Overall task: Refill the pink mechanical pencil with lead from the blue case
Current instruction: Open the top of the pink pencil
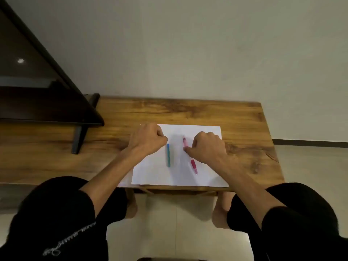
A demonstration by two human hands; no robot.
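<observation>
A pink mechanical pencil (193,164) lies on a white sheet of paper (150,174), tip toward me, its far end pointing at the wall. My right hand (207,147) is curled over the pencil's middle, fingertips pinched on the barrel and hiding that part. To the left, a slim blue lead case (168,155) lies flat on the same sheet, roughly parallel to the pencil. My left hand (146,140) is a closed fist resting at the case's far end, knuckles beside it; I cannot tell whether it touches the case.
The paper sits near the front edge of a wooden table (244,119) against a plain wall. A dark monitor (37,81) on a stand (78,138) fills the table's left side. My knees and the tiled floor show below the table edge.
</observation>
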